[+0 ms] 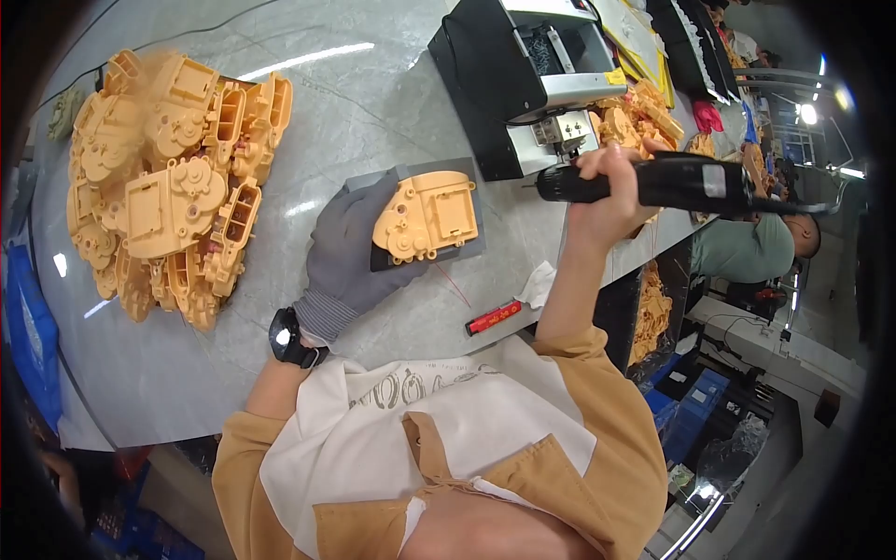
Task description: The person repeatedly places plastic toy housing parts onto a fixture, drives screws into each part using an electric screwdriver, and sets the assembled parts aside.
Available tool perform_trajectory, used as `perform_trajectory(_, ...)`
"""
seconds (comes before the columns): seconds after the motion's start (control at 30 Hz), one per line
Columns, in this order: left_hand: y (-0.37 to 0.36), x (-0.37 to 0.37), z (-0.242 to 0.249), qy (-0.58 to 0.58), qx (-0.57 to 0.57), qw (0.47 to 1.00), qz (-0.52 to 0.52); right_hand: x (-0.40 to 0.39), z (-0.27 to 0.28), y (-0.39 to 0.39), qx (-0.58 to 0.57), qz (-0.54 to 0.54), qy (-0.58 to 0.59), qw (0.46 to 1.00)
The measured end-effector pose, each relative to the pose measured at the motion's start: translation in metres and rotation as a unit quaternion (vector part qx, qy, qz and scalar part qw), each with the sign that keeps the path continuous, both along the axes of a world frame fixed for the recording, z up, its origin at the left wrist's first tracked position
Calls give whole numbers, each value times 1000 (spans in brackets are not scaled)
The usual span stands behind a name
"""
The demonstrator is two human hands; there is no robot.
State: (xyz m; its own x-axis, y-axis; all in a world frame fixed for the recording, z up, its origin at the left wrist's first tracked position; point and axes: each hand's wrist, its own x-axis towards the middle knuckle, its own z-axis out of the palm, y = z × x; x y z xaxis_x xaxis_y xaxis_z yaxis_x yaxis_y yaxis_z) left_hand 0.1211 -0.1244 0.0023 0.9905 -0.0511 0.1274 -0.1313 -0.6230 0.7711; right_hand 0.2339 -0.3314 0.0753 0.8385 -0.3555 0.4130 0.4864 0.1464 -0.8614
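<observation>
My left hand point(355, 257), in a grey glove, is wrapped round the left side of an orange plastic housing point(427, 217), which lies on a dark grey block point(467, 250) on the table. My right hand point(609, 191) is bare and closed round a black power screwdriver point(691, 184), held level with its tip pointing left. The tip is to the right of the housing, apart from it. A big pile of similar orange housings point(173, 205) stands at the left.
A black and silver machine point(495, 84) stands at the back centre, with more orange parts point(635, 117) beside it. A red marker-like object point(493, 318) and a white tissue point(537, 285) lie near the front edge. Another person point(751, 248) is at the right.
</observation>
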Motion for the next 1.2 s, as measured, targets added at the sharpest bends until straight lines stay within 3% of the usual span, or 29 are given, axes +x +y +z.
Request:
perform_trajectory(0.07,1,4,4,23,3,1000,1,1,-5,9,22,16,-7,1000)
perform_trajectory(0.13,-1,4,6,-84,-15,996,15,7,-8,18,5,13,3,1000)
perform_trajectory(0.2,-2,4,4,-71,-16,997,13,10,-7,19,-35,28,0,999)
perform_trajectory(0.33,2,4,4,-51,20,998,11,-2,21,6,7,50,-89,995)
perform_trajectory(0.43,0,-1,1,14,-24,999,22,20,44,-5,-19,57,-122,991)
perform_trajectory(0.5,-1,-4,1,16,-10,1000,11,36,49,-2,-89,20,-105,990)
perform_trajectory(0.63,1,-1,0,-48,14,999,1,47,50,3,-96,39,-128,986)
perform_trajectory(0.73,0,-2,3,-33,-5,999,8,59,32,9,-100,46,-88,990)
perform_trajectory(0.93,2,3,3,-75,-20,997,-7,20,33,6,-59,62,-82,993)
perform_trajectory(1.03,1,-4,5,22,-7,1000,7,16,44,2,-60,64,-99,991)
perform_trajectory(1.1,-1,-3,6,26,-3,1000,4,14,50,4,-99,47,-86,990)
perform_trajectory(1.17,0,-1,5,31,1,999,13,0,53,6,41,164,-75,983)
perform_trajectory(1.2,0,1,2,-8,-5,1000,4,-13,56,9,49,234,-79,968)
